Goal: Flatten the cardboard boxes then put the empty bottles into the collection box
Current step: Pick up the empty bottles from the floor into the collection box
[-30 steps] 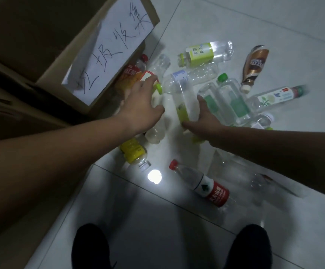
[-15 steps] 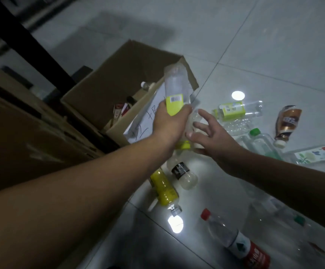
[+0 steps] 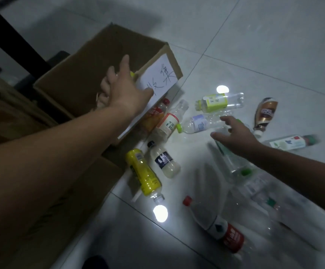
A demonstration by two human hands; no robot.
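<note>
The open brown collection box (image 3: 169, 49) with a handwritten white paper sign (image 3: 157, 80) stands on the tiled floor. My left hand (image 3: 122, 94) is stretched over the box opening with fingers spread, and a bit of yellow-labelled bottle (image 3: 132, 74) shows just behind it. My right hand (image 3: 235, 136) hovers with open fingers over a clear bottle with a green cap (image 3: 235, 166). Several empty bottles lie on the floor: a yellow one (image 3: 144, 175), a milky one with a dark label (image 3: 165, 162), a red-labelled one (image 3: 223, 232) and a blue-labelled clear one (image 3: 200, 123).
Flattened cardboard (image 3: 60, 200) lies at the left beside the box. More bottles lie farther right: a green-labelled one (image 3: 216, 101), a brown one (image 3: 265, 115) and a white-green one (image 3: 289, 143). A dark post (image 3: 16, 33) stands behind the box.
My left hand carried the yellow-labelled bottle up from the floor to over the box and opened. My right hand let go of it and moved back toward the bottles on the floor.
</note>
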